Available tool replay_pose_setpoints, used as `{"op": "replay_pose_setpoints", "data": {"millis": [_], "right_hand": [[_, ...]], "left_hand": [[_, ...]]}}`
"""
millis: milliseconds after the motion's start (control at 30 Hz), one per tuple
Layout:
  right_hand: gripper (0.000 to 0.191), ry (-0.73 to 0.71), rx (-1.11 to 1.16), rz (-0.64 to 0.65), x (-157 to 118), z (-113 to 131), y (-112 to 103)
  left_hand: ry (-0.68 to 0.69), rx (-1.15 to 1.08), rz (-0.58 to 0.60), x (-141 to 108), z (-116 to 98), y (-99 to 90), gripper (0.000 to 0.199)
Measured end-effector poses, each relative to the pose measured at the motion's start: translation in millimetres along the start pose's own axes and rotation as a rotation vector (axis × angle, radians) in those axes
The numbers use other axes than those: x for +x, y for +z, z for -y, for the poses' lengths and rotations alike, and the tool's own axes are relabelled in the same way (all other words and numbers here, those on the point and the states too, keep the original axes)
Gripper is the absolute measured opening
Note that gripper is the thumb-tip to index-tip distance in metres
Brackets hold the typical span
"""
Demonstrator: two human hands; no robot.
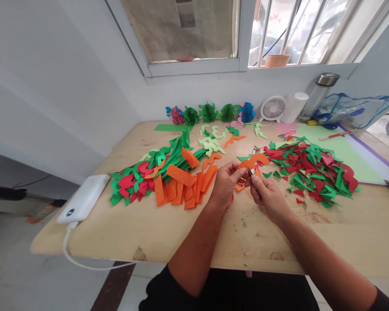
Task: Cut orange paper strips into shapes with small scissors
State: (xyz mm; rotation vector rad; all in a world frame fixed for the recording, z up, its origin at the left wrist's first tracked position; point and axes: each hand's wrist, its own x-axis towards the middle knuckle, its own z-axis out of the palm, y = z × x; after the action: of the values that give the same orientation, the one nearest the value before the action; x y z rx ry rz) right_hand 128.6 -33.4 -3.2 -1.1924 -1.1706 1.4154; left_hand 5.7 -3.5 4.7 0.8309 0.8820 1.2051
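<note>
My left hand (226,183) pinches a wavy-edged piece of orange paper (258,158) above the table. My right hand (268,193) is closed on small scissors, their dark metal blades (250,172) touching the paper's lower edge; the fingers hide the handles. Beneath the hands are orange paper scraps (240,186). Left of my left hand lie folded orange paper strips (178,190), next to green strips (176,162) and red cut pieces (127,183). To the right of my right hand spreads a heap of red and green offcuts (314,168).
Honeycomb paper figures (209,113) line the wall at the table's back, beside a small white fan (273,108), a glass bottle (317,97) and a clear pouch (353,110). A white power bank (84,198) with a cable rests at the left edge. Pale green cut shapes (212,144) lie mid-table.
</note>
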Motion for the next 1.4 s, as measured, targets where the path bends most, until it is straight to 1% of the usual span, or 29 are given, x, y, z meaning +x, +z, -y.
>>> {"op": "replay_pose_setpoints", "data": {"millis": [200, 400, 867, 1133, 1400], "right_hand": [[0.051, 0.012, 0.019, -0.011, 0.0, -0.4, 0.4], [0.050, 0.006, 0.026, -0.005, -0.8, 0.5, 0.6], [0.051, 0.011, 0.028, 0.001, 0.2, 0.8, 1.3], [0.054, 0.030, 0.036, -0.024, 0.8, -0.3, 1.7], [0.053, 0.037, 0.043, -0.019, 0.5, -0.8, 1.3]], "left_hand": [[-0.006, 0.003, -0.001, -1.1, -1.8, 0.6, 0.020], [-0.006, 0.005, 0.003, -2.3, -3.4, 1.3, 0.020], [-0.001, 0.014, 0.003, -0.7, -0.8, 0.2, 0.020], [-0.007, 0.017, -0.004, -1.5, -1.5, 1.0, 0.018], [-0.011, 0.015, -0.003, -1.5, -1.9, 1.2, 0.019]]}}
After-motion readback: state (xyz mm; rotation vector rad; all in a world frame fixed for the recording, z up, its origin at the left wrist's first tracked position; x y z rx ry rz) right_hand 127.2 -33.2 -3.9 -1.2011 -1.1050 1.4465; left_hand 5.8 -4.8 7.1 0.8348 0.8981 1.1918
